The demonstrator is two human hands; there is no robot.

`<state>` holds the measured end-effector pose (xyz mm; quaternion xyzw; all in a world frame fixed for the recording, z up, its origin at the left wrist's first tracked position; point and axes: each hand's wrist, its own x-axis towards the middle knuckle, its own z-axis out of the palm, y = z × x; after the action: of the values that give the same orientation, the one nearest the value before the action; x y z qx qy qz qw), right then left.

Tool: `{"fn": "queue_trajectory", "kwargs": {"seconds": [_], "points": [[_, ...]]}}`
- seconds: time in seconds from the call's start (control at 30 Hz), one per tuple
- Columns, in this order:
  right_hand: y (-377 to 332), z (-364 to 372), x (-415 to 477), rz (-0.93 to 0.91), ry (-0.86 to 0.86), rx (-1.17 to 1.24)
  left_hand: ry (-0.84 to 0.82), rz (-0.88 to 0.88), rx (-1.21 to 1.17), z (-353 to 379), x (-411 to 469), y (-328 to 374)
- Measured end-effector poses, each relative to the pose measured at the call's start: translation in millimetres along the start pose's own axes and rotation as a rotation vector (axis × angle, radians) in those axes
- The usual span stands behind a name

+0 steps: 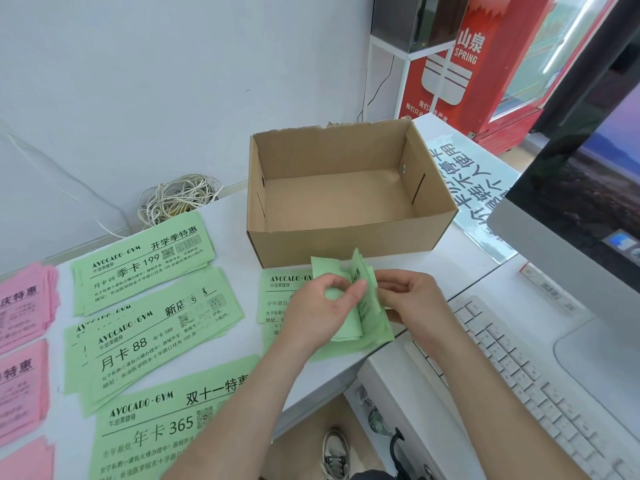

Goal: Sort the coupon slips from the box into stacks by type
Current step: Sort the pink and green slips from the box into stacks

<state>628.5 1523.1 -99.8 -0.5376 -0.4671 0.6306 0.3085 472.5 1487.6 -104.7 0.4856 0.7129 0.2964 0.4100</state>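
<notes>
Since the box [346,244] at twelve o'clock stands empty, the remaining green slips [370,303] are above the bench's [232,220] near edge. The left hand [322,303] pinches some leaves open, likely to read their type, while the right hand [412,299] grips the bundle's edge. Sorted stacks [145,261] lie at nine o'clock.

The box [346,244] stands mid-table. Slip stacks [149,327] lie left of it, a keyboard [540,382] right; just before it, the left hand [322,306] and right hand [415,303] hold a slip bundle [369,313] over another stack [273,296].
</notes>
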Motion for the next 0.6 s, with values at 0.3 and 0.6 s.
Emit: {"fn": "queue_trajectory", "kwargs": {"seconds": [0.3,0.6], "points": [[3.3,3.4,0.6,-0.137,0.149,-0.215,0.005,-0.103,-0.156,-1.4,7.0,3.5],[-8.3,-7.1,-12.1,-0.211,0.151,-0.519,0.101,-0.325,-0.768,-37.1,2.3,-14.8]]}}
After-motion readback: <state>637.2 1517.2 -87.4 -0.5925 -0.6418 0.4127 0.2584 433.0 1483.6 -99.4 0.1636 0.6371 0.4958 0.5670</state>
